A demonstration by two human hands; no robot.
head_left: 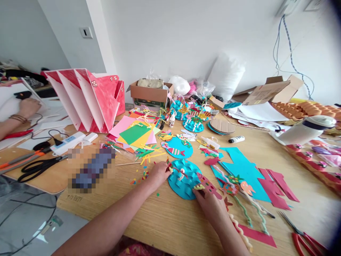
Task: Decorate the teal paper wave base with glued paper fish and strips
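A blue paper disc [183, 193] covered in raised, curled blue flaps lies on the table in front of me. At its left edge my left hand [160, 175] is closed in a pinch on a small dark red paper cutout [182, 172], with a pale yellow bit by the fingertips. My right hand [209, 204] is closed at the disc's lower right edge, a frilly piece of yellow yarn [199, 186] at its fingertips. A red spotted paper fish [210, 185] lies just beside that hand. A small pale curl [182, 174] stands mid-disc.
Behind lies another blue disc [186, 144] with paper fish. Blue card [239, 170], red card strips [277, 188] and red-handled scissors [303, 234] are on the right. Coloured paper [135, 133], black scissors [39, 167] and a power strip [69, 142] are leftward. Another person's hand [29, 106] shows far left.
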